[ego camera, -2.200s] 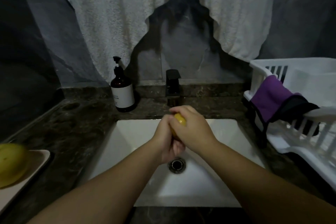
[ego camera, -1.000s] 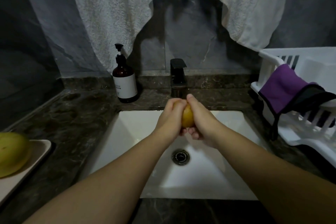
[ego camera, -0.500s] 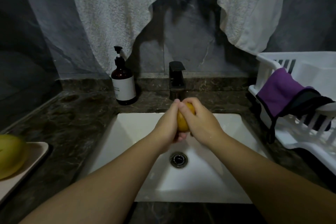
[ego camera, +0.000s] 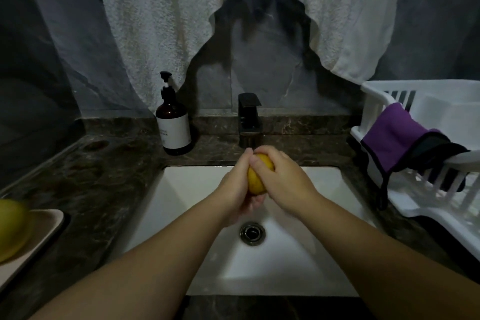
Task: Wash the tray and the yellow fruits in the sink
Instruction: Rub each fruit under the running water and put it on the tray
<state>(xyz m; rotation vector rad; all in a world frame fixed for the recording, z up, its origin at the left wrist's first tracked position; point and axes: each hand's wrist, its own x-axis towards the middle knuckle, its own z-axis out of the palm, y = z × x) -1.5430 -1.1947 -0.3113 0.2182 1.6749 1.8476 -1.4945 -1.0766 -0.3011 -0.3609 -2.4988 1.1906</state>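
We keep turning the yellow fruit (ego camera: 259, 174) between both hands over the sink (ego camera: 298, 254); left hand (ego camera: 237, 189) cups it, right hand (ego camera: 283, 176) has rolled back on top, fingers (ego camera: 255, 161) curled round it. Rubbing continues. Second fruit (ego camera: 11, 228) waits on the tray (ego camera: 39, 231), left tabletop (ego camera: 104, 176); nothing blocks the faucet (ego camera: 249, 119).

- Yellow fruit (ego camera: 257, 176)
- White sink (ego camera: 298, 262)
- Amber soap bottle (ego camera: 173, 122), white label
- Purple cloth (ego camera: 389, 135)
- White dish rack (ego camera: 441, 218)
- Beige tray (ego camera: 39, 228)
- Dark marbled countertop (ego camera: 104, 176)
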